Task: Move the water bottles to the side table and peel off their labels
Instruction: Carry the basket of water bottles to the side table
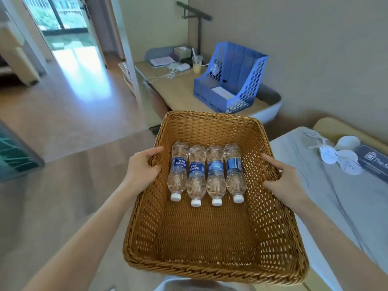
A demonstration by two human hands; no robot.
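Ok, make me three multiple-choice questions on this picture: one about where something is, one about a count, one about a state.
1. Where do the water bottles lie? A) in the basket B) on the desk C) on the floor
2. How many bottles are there? A) two B) four C) six
3. What are the left hand and right hand doing? A) hanging free B) peeling a label C) gripping the basket's sides
Answers: 1 A, they lie side by side inside it; 2 B, four white caps show; 3 C, fingers curl over both rims.
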